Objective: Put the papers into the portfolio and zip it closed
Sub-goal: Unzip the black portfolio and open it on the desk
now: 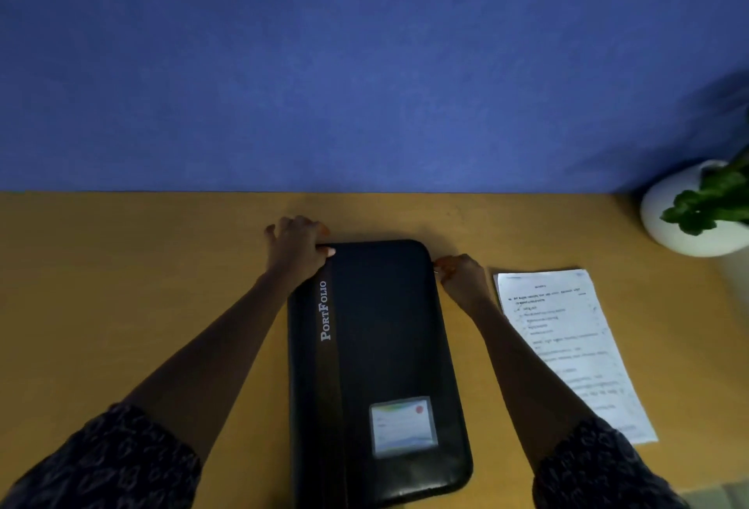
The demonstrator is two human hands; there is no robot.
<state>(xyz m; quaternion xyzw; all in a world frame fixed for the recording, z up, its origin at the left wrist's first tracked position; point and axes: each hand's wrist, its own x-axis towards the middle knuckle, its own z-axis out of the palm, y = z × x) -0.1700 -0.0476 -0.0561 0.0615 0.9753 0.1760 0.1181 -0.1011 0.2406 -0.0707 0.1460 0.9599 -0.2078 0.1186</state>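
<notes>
A black portfolio point(385, 346) lies closed on the wooden desk point(142, 265), with white "PortFolio" lettering and a card window near its front corner. My left hand point(296, 249) grips its far left corner, thumb on the cover. At the far right corner my right hand point(462, 277) pinches a small metal zipper pull at the edge. A stack of printed papers point(567, 350) lies on the desk just right of the portfolio, outside it.
A white pot with a green plant point(697, 212) stands at the desk's far right. A blue partition wall point(364, 62) rises along the desk's back edge. Bare desk surface stretches to the left of the portfolio.
</notes>
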